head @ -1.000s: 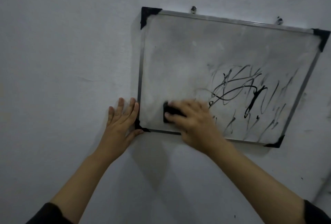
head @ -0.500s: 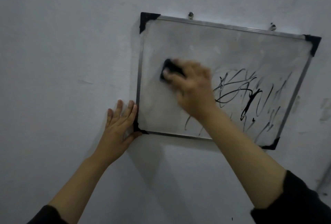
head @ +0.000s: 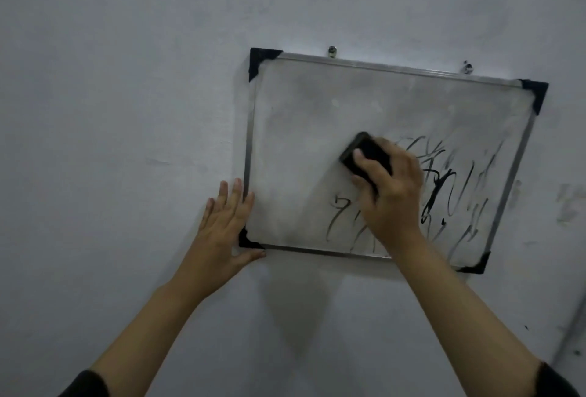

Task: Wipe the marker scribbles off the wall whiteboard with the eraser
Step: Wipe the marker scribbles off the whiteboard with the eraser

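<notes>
A small whiteboard (head: 304, 130) with a metal frame and black corner caps hangs tilted on the wall. Black marker scribbles (head: 450, 187) cover its right half, and a few strokes (head: 339, 212) remain at the lower middle. Its left half looks smeared grey. My right hand (head: 390, 193) grips a black eraser (head: 364, 152) and presses it on the board's middle, at the left edge of the scribbles. My left hand (head: 225, 231) lies flat with straight fingers against the board's lower left corner (head: 245, 239) and the wall beside it.
The board hangs from two screws (head: 332, 51) on a plain pale wall (head: 111, 95). Faint smudges (head: 567, 203) mark the wall to the right of the board. A thin dark line runs down the wall at the far lower right.
My right hand with the eraser swept from the board's lower left up to its upper left, then right to the middle. The view has tipped upward. My left hand stays at the corner.
</notes>
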